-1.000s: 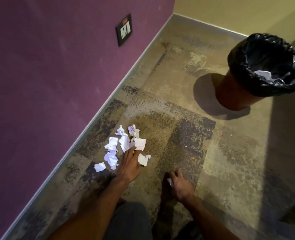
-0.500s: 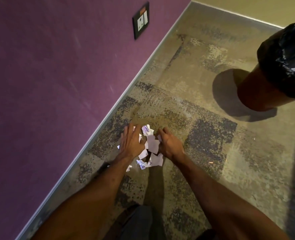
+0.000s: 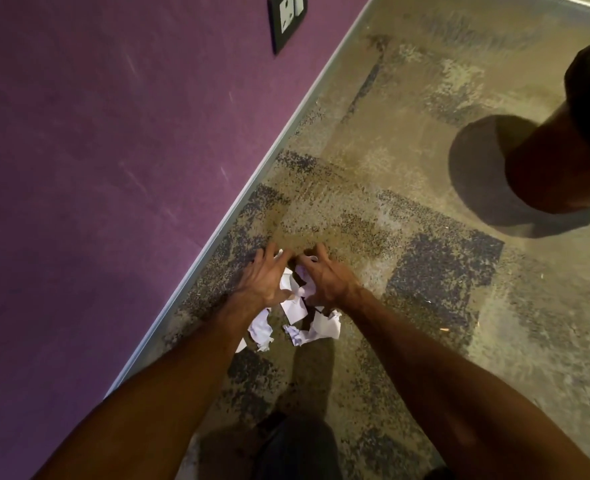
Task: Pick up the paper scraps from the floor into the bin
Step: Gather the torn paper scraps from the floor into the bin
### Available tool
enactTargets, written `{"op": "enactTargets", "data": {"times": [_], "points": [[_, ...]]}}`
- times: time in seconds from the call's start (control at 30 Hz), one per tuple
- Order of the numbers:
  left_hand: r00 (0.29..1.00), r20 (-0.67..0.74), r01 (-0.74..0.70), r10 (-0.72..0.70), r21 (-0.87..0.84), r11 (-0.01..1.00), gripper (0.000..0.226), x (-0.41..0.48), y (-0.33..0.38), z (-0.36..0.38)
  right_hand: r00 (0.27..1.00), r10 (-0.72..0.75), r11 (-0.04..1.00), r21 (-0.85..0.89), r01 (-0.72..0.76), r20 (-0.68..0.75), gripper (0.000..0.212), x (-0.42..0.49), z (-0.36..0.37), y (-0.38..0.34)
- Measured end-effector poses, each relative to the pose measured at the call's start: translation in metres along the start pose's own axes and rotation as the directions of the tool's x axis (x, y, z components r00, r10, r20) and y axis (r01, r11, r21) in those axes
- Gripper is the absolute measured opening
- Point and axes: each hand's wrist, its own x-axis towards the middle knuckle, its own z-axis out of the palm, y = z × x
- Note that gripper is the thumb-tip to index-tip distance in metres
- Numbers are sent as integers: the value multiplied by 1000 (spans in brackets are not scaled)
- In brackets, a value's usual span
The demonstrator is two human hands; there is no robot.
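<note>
So both hands are down on the floor (image 3: 407,323), just below the middle of the frame, cupped around the paper scraps (image 3: 294,308) from either side. The left hand (image 3: 264,280) has its fingers spread and bent like a claw over the far edge of the pile, and the right hand (image 3: 328,280) is curled over the scraps the same way, so both are gripping paper. A few loose white bits lie just under the wrists, toward the bottom of the frame. The pile sits on patchy carpet right near the strip at the foot of the purple wall (image 3: 113,168). The bin (image 3: 556,161), brown with a black liner, is in the upper right, well apart from the scraps and cut off by the frame edge. There's a wall socket (image 3: 288,19) at the top.
</note>
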Motion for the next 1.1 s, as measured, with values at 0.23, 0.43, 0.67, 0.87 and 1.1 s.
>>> {"op": "enactTargets", "data": {"times": [0.23,0.43,0.67,0.87,1.1], "points": [[991,-96,-108,97,-116,987,43,11,4,3,999,46,960,278,-42,-9,39,-6,-6,17],[978,-200,-102,52,-252,962,28,14,9,-10,984,164,876,469,-113,-71,12,-17,-25,35],[955,-284,-171,85,-293,941,16,27,59,-72,922,340,731,669,-137,-183,30,-49,-93,74],[902,-382,-321,200,-284,903,19,53,145,-155,821,493,627,772,-107,-287,20,-100,-183,119],[818,-465,-478,338,-225,849,18,95,298,-246,589,637,646,761,-58,-496,24,-183,-316,187]]}}
